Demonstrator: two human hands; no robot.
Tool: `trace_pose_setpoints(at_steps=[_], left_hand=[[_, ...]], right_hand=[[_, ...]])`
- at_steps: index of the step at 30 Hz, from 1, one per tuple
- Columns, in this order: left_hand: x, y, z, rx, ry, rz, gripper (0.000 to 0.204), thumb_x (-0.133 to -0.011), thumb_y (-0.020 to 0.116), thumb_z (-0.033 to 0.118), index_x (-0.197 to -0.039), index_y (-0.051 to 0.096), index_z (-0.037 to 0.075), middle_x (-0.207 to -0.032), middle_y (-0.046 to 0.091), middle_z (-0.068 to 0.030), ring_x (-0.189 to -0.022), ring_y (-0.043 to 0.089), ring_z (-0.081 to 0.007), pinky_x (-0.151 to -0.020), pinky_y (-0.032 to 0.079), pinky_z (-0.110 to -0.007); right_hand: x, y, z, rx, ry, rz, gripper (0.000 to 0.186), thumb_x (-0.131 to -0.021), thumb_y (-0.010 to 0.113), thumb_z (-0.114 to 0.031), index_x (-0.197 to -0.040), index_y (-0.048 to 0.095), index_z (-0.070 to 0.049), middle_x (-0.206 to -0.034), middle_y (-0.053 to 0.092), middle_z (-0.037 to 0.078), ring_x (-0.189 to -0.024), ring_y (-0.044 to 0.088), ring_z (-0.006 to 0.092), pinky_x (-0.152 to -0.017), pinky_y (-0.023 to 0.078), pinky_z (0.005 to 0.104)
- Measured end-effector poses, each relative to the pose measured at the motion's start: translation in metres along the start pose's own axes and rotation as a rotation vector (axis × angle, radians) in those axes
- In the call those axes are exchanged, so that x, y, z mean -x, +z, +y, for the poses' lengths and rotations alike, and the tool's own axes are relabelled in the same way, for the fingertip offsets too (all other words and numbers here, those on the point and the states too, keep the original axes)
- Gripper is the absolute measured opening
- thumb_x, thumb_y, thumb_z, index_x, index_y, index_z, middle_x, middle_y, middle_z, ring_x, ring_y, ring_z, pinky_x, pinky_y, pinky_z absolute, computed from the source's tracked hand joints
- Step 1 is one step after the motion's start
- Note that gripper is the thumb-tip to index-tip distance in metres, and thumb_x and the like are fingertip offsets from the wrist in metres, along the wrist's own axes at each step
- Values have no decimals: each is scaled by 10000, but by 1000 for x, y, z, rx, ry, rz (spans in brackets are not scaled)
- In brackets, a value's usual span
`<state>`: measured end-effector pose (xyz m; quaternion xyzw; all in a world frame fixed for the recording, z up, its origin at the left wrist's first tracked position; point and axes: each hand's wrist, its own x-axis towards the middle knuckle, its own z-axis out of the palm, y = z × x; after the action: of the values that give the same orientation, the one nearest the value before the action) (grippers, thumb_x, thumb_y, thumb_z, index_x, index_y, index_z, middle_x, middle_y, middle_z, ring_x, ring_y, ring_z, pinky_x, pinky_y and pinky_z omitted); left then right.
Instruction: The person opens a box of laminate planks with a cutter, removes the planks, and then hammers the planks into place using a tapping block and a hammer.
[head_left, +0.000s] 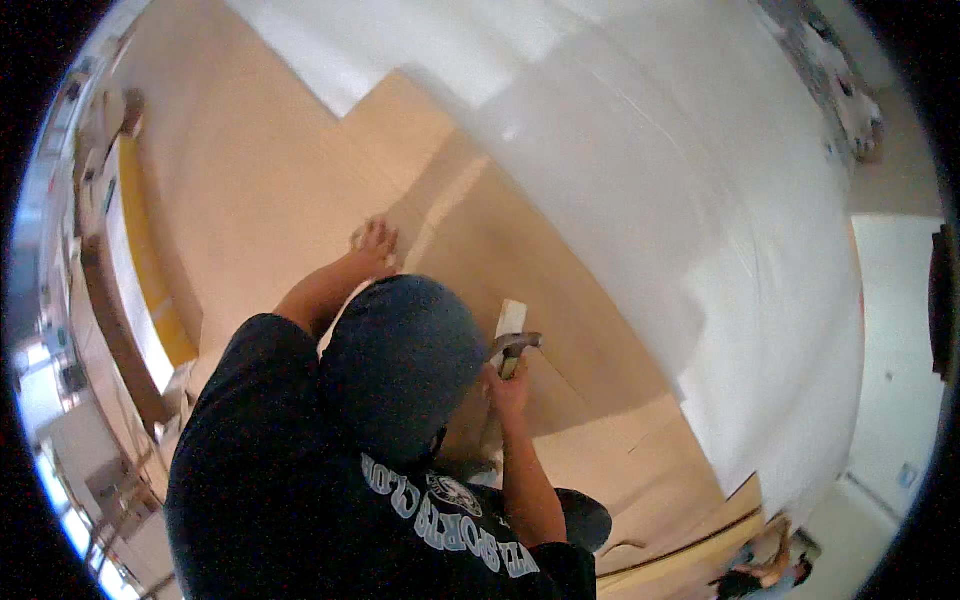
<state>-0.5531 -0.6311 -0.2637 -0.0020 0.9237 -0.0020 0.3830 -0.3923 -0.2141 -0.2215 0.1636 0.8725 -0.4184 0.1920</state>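
Observation:
Neither my left hand nor my right hand shows. Just below me, a person in a dark cap (398,355) and dark T-shirt (290,480) bends over a large brown cardboard sheet (230,170). That person's left hand (375,245) lies with fingers spread on the cardboard. Their right hand (508,388) grips a hammer (518,343) beside a short pale wooden block (512,312). Their head and back hide part of what lies under them.
White sheeting (650,150) lies along the cardboard's upper right. A long white and yellow piece (160,310) lies at left, near clutter. Another person (750,580) is at the lower right, near a pale surface (890,330).

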Motion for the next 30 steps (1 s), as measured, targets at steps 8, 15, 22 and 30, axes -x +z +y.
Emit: trace_pose_setpoints(at_steps=[8,15,22,30], left_hand=[[-13,-72,49,107,177,-225,710,-952,630,414,-1528,395,72,-1527,422,-253,-1427,376,-422,-1054,447,-544],[9,-112,129,851,848,169,662,-945,640,532,-1362,555,25,-1285,623,-237,-1171,603,-390,-963,496,-480],[-104,-210,144,743,843,129,502,-1032,499,511,-1205,620,55,-1042,711,-206,-971,684,-384,-840,528,-515],[-284,-264,76,973,529,510,446,-1083,387,437,-1334,553,108,-1110,695,-213,-1034,658,-409,-898,505,-493]], right_hand=[[-23,-53,-53,-781,484,-546,600,-898,732,-268,-1373,490,8,-1210,647,190,-993,659,296,-798,561,421],[-88,-73,-84,-811,616,-549,491,-908,717,-213,-1301,495,-20,-1121,632,165,-916,644,282,-736,554,419],[-156,-83,-102,-496,468,-227,313,-910,699,-178,-1151,553,-43,-928,644,103,-800,637,249,-678,544,410],[-168,-101,-164,-501,453,-27,213,-934,635,-105,-1120,536,-74,-738,544,26,-570,526,142,-512,478,312]])
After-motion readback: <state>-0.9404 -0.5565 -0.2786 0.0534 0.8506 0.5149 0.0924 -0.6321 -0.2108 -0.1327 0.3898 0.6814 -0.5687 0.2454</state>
